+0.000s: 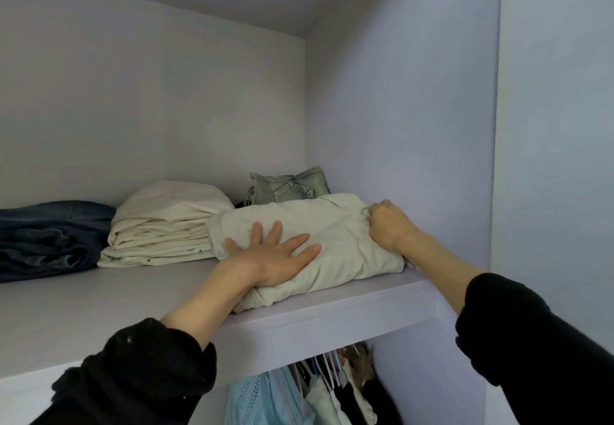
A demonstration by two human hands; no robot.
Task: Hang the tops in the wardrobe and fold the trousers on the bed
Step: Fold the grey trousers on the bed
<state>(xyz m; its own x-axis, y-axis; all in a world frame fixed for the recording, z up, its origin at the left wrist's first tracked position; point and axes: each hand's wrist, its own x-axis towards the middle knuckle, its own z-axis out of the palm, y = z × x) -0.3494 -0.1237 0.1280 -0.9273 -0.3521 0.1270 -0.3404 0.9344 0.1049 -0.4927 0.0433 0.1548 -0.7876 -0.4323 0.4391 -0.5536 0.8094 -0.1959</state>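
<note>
Folded beige trousers [319,245] on shelf [99,311]: L hand [275,255] pressed flat, R hand [388,225] clenched on edge; cream stack [159,225] at 9 o'clock, jeans [292,185] at 12.

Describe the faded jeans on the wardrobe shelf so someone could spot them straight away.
Look along the wardrobe shelf to its right end by the side wall. Behind the folded pale trousers under both hands sit the faded jeans: washed-out grey-blue, stitched back pocket showing, unlike the dark jeans far left.

The shelf [99,318] holds folded clothes — dark jeans [50,238] at left, cream pile [162,225], pale trousers [332,245] at right, faded jeans [292,185] behind.
</note>
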